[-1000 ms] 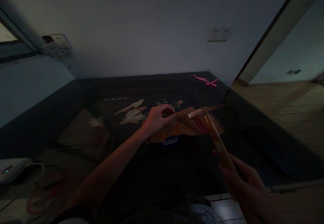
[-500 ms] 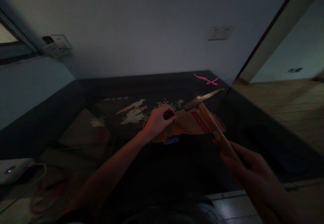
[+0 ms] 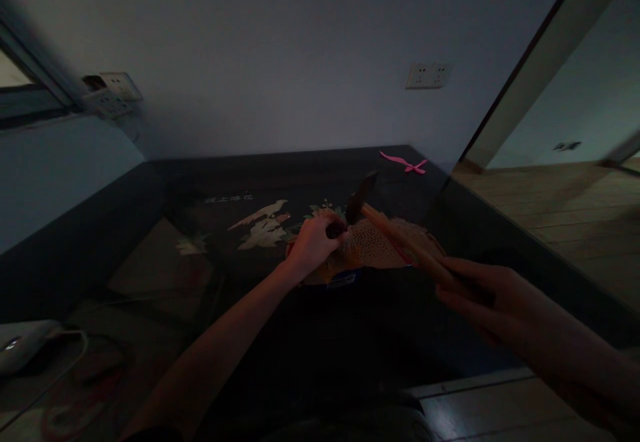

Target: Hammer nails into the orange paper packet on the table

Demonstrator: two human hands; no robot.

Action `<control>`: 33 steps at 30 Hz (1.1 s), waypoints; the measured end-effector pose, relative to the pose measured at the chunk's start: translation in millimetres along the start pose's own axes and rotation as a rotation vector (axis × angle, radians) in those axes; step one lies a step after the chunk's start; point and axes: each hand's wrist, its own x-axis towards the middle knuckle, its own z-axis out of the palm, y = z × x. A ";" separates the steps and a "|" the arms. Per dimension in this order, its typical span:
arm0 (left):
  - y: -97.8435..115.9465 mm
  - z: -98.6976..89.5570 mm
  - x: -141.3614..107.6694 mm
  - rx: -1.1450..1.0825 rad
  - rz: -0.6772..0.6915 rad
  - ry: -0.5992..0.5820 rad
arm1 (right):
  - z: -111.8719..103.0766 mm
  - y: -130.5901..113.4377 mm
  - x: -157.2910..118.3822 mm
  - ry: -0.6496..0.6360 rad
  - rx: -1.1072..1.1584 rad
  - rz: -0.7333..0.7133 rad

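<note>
A hammer (image 3: 395, 230) with a wooden handle and a dark metal head is gripped near the handle's end by my right hand (image 3: 493, 302). Its head is close beside the fingertips of my left hand (image 3: 316, 241). Those fingers are pinched together above a patterned tan and red packet (image 3: 373, 243), on something too small and dark to make out. The packet lies on the dark tabletop (image 3: 310, 329), with a blue printed part (image 3: 343, 278) showing at its lower edge.
A pink ribbon (image 3: 407, 164) lies near the table's back right corner. Bird and flower decoration (image 3: 265, 229) marks the tabletop. A white device (image 3: 25, 345) with a cable is at the lower left. Sockets (image 3: 427, 76) are on the wall behind.
The hammer's head has swung left and down, from above the packet's right part to beside my left fingertips. My left hand has stayed nearly in place.
</note>
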 end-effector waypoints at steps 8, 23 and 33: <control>2.6 2.2 -0.1 0.019 -0.003 0.021 | -4.2 -10.1 -10.5 0.127 0.016 -0.003; 5.0 -1.1 -1.7 0.055 -0.027 -0.016 | 4.0 -3.2 -8.7 0.053 -0.066 -0.028; 6.7 -2.8 -1.7 0.085 -0.038 -0.026 | 7.5 -5.0 -12.2 0.088 0.017 0.034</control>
